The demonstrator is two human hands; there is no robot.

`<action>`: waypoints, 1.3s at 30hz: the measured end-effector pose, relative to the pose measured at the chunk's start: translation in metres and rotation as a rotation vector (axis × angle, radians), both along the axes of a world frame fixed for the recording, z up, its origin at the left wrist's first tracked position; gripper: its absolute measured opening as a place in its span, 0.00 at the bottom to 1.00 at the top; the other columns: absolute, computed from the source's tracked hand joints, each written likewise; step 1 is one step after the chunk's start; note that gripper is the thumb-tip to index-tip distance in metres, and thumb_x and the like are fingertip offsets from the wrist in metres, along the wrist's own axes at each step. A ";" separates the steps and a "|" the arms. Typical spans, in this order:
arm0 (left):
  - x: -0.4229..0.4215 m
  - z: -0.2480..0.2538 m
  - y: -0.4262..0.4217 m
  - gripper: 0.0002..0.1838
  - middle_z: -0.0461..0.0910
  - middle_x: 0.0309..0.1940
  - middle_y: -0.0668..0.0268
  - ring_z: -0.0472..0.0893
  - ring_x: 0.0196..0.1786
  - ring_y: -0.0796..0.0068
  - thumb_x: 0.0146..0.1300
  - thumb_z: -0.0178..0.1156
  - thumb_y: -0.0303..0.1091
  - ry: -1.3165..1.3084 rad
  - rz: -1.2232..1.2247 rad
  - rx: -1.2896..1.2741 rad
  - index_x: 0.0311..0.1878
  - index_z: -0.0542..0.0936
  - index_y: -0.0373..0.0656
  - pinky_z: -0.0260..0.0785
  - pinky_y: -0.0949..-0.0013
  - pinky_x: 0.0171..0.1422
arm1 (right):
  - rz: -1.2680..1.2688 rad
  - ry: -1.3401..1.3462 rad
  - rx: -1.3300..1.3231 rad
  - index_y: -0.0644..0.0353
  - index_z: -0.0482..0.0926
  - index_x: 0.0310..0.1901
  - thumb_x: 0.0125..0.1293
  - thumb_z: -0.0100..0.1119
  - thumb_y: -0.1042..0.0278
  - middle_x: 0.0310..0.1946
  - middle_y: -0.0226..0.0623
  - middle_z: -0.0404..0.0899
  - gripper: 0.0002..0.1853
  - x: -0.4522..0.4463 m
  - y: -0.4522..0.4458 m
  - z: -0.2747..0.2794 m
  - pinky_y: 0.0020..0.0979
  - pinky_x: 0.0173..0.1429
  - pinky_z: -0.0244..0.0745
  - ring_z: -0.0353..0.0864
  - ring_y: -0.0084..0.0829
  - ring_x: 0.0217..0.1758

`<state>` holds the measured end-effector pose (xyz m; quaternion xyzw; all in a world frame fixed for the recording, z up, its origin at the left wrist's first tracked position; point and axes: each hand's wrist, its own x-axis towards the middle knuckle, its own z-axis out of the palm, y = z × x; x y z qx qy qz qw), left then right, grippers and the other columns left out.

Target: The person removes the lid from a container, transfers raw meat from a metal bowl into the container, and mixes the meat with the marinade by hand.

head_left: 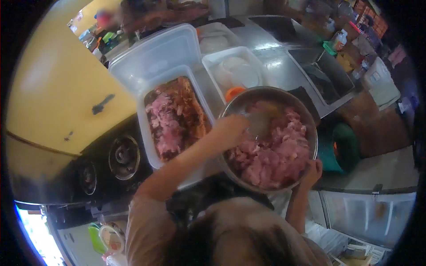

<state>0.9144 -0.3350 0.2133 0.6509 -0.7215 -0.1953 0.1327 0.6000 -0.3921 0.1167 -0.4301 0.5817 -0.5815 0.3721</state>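
Observation:
A large metal bowl [313,142] is part filled with chunks of raw pink meat [277,164]. My left hand [236,126] reaches over its left rim, fingers curled. A blurred grey-green shape [259,125] is at the fingers, too unclear to name. On the bowl's lower right rim, my right hand [313,172] has its fingers closed. Left of the bowl stands a clear plastic container [144,133] holding pink meat pieces [164,119] and darker, reddish-brown seasoned meat [191,104]. Part of that container is hidden behind my left forearm.
Behind are a large translucent lid or tub [155,51] and a white tray [207,62] with clear containers. An orange round item [234,93] touches the bowl's edge. A sink [324,77] lies back right, a green bucket [344,146] right, and stove burners [124,157] left.

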 end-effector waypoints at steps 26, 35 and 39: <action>-0.062 -0.057 0.012 0.33 0.72 0.37 0.49 0.74 0.40 0.47 0.37 0.64 0.38 0.332 -0.131 0.192 0.50 0.66 0.42 0.67 0.54 0.43 | 0.044 -0.106 0.032 0.67 0.74 0.41 0.49 0.50 0.73 0.38 0.35 0.74 0.15 0.017 0.015 0.025 0.25 0.43 0.65 0.70 0.27 0.39; -0.020 0.010 0.008 0.19 0.76 0.34 0.68 0.75 0.35 0.79 0.47 0.59 0.29 1.156 0.113 0.329 0.45 0.70 0.37 0.69 0.74 0.38 | -0.004 -0.088 -0.004 0.64 0.71 0.31 0.46 0.49 0.76 0.29 0.30 0.69 0.08 0.016 0.011 0.017 0.23 0.35 0.62 0.65 0.22 0.31; 0.025 0.072 0.034 0.17 0.75 0.33 0.65 0.77 0.31 0.78 0.50 0.58 0.31 1.154 0.141 0.129 0.43 0.69 0.38 0.70 0.76 0.31 | -0.027 -0.120 -0.079 0.58 0.63 0.19 0.44 0.50 0.77 0.20 0.23 0.58 0.06 0.022 0.010 0.018 0.20 0.27 0.54 0.57 0.18 0.24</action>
